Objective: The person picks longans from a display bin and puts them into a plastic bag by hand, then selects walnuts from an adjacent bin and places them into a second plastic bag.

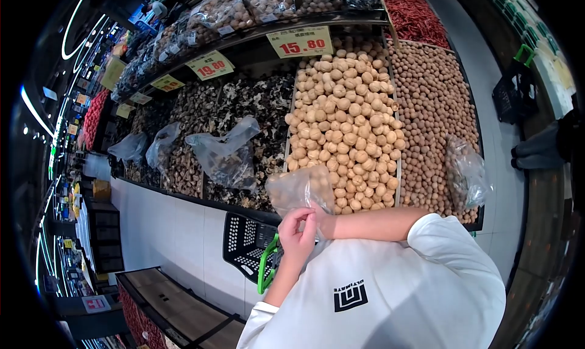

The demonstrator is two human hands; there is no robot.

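Observation:
A clear plastic bag [300,187] is held up in front of my chest, over the near edge of the walnuts [344,117]. My left hand [297,232] pinches the bag's lower edge with fingers curled. Close against it, my right hand [325,220] also grips the bag, its fingers partly hidden behind the left one. Beside my left forearm is a black basket [247,242] with a green handle. Dark dried fungus [259,105] fills the bin to the left of the walnuts.
Small brown round goods [426,105] lie right of the walnuts, with a plastic bag [468,175] on them. Price signs [300,42] hang from the shelf above. Another basket [515,90] and a person's legs [539,147] are at the right.

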